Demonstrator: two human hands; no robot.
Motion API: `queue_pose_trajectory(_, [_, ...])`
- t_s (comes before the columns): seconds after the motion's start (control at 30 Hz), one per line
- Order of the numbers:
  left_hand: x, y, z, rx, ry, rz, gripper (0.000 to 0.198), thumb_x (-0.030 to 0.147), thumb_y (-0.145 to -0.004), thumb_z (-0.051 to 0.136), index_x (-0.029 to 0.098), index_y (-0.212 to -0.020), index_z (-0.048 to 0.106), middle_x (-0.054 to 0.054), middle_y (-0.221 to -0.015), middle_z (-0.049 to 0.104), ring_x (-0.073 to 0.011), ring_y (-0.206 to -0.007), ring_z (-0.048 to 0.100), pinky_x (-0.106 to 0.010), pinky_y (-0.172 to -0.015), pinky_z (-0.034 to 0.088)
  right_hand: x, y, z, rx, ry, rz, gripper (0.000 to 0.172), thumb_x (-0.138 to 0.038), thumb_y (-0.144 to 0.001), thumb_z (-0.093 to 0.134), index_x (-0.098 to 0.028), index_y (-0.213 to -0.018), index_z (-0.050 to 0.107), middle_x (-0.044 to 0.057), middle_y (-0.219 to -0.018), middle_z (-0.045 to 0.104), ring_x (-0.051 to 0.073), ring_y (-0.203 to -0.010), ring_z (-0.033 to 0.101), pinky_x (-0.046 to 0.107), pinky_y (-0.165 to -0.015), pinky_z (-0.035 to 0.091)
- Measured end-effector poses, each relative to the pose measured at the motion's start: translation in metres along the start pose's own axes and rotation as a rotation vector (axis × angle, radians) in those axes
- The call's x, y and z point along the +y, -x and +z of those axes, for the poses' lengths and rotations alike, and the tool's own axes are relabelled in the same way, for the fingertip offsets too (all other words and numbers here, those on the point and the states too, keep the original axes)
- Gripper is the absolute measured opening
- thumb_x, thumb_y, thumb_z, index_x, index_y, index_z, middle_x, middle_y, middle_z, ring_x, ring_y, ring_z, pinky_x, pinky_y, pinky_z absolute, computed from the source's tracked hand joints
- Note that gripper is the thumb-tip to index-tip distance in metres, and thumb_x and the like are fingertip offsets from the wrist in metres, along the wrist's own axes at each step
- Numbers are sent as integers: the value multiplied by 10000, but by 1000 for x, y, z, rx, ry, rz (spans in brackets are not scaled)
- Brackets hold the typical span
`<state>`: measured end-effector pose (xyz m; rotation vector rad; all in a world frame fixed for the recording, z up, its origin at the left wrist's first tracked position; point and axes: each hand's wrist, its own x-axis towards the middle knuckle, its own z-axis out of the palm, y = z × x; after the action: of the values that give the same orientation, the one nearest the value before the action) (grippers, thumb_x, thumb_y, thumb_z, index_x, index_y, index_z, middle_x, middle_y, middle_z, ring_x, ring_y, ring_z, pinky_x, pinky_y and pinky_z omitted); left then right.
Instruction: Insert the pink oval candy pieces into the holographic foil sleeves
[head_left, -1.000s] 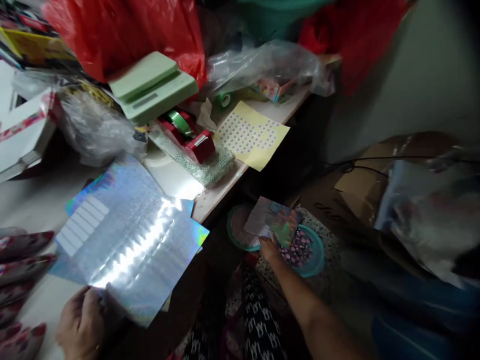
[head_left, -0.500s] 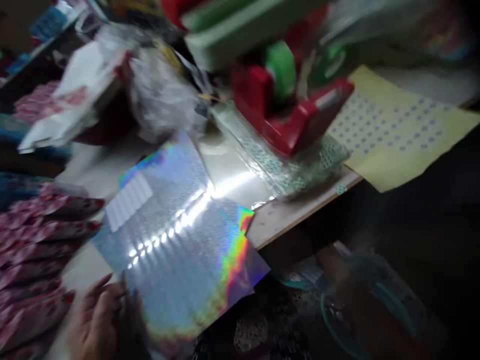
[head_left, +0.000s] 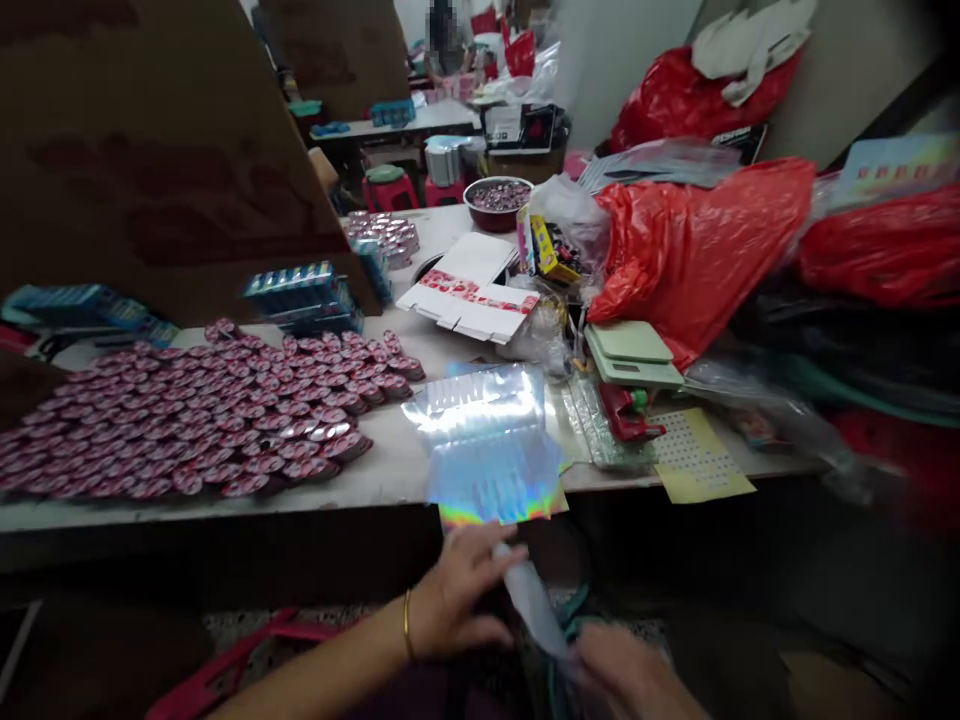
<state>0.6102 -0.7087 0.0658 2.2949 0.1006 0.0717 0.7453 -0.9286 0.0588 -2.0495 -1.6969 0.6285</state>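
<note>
My left hand (head_left: pixel 454 595), with a gold bangle at the wrist, is below the table edge, its fingers curled on a pale strip of sheet (head_left: pixel 534 603). My right hand (head_left: pixel 626 675) is blurred at the strip's lower end; its fingers cannot be made out. Just above them a stack of shiny holographic sheets (head_left: pixel 487 445) lies on the table, overhanging its front edge. Left of the sheets, several rows of small red-and-white packets (head_left: pixel 202 410) cover the tabletop.
A red tape dispenser (head_left: pixel 626 415), a green scale (head_left: pixel 634 355) and a yellow sticker sheet (head_left: pixel 694 460) lie right of the sheets. Red plastic bags (head_left: pixel 697 245) pile up behind. A flat white carton (head_left: pixel 469 290), blue boxes (head_left: pixel 296 290) and a bowl (head_left: pixel 496 200) sit further back.
The view has pulled back and up from the table's right end to the whole table. My left hand has left the sheets' corner and now meets my right hand on a strip below the edge.
</note>
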Motion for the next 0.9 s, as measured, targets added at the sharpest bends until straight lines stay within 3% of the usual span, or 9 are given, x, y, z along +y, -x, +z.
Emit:
queue_pose_trajectory(0.07, [3, 8, -27, 113, 9, 6, 633, 462, -683, 605, 242, -1255, 443, -130, -1338, 376, -299, -1202, 346, -440, -1005, 243, -38, -34, -41, -63, -99, -13, 285, -298, -871, 341, -213, -686, 539, 4, -666, 584, 111, -626, 543, 199, -574, 422])
queue_pose_trajectory(0.13, [-6, 21, -57, 171, 52, 9, 463, 407, -734, 570, 230, -1162, 538, -120, -1198, 504, -242, -1103, 444, -389, -957, 320, -67, -64, -69, -139, -185, -34, 310, -346, -880, 346, -191, -701, 546, 1, -678, 563, 98, -645, 518, 188, -588, 400])
queue_pose_trajectory(0.23, [-25, 51, -100, 235, 124, -9, 285, 342, -784, 515, 212, -1010, 628, -79, -915, 609, -175, -890, 537, -326, -835, 412, -101, -98, -82, -151, -335, -12, 325, -385, -867, 380, -161, -719, 564, -3, -667, 544, 86, -627, 495, 179, -583, 390])
queue_pose_trajectory(0.4, [-56, 116, -173, 259, 311, -74, 262, 324, -769, 532, 161, -947, 636, -51, -839, 639, -135, -778, 563, -258, -736, 445, -152, -158, -61, -73, -381, 77, 317, -418, -811, 479, -160, -937, 613, 17, -817, 619, 122, -759, 557, 211, -682, 434])
queue_pose_trajectory(0.47, [-71, 139, -204, 253, 393, -109, 277, 322, -760, 542, 141, -952, 630, -47, -859, 639, -129, -783, 567, -238, -715, 449, -173, -187, -50, -36, -322, 46, 345, -414, -779, 532, -186, -1029, 601, 22, -900, 633, 132, -822, 568, 226, -735, 436])
queue_pose_trajectory(0.6, [-103, 171, -257, 330, 397, -88, 250, 297, -751, 565, 133, -918, 653, -58, -880, 652, -141, -831, 575, -251, -766, 441, -211, -243, -30, 58, -200, -57, 296, -379, -800, 513, -205, -1012, 625, 16, -827, 645, 112, -754, 573, 211, -709, 435])
queue_pose_trajectory(0.73, [-130, 184, -286, 435, 234, -35, 233, 297, -748, 579, 173, -924, 669, -51, -852, 665, -137, -811, 579, -254, -768, 439, -230, -286, -16, 55, -202, -64, 266, -354, -818, 479, -209, -969, 641, 18, -833, 649, 115, -753, 576, 211, -703, 439])
queue_pose_trajectory(0.9, [-168, 190, -299, 482, 189, -75, 257, 288, -766, 559, 164, -971, 652, -62, -887, 659, -142, -827, 587, -252, -757, 445, -224, -329, -6, -3, -270, -28, 267, -377, -776, 518, -218, -952, 642, 28, -891, 654, 151, -811, 580, 246, -744, 439])
